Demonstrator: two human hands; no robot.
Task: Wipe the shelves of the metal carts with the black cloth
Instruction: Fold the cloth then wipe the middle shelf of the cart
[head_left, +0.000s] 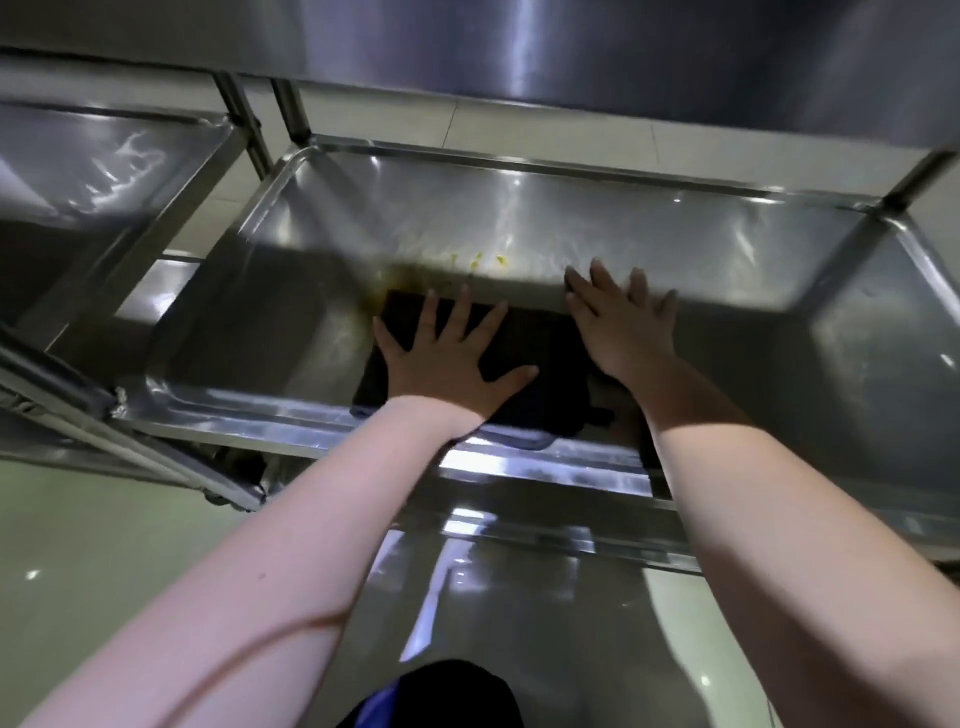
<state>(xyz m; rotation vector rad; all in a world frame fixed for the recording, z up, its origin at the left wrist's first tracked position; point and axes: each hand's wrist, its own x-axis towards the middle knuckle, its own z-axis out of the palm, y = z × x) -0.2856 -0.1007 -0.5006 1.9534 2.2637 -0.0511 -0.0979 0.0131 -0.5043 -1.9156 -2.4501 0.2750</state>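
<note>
Currently, left hand (457, 358) and right hand (618, 327) are pressing the black cloth (540, 400) onto the cart shelf (597, 208), fingers (460, 312) splayed, gripping nothing; yellow specks (478, 260) just beyond them probably need the next push.

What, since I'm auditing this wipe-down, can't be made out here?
Head view:
1. The black cloth: partly covered by the left hand and right hand.
2. The right hand's fingertips: blurred.
3. The yellow specks: too small to identify.
4. The shelf: right end cut off by frame edge.
</note>
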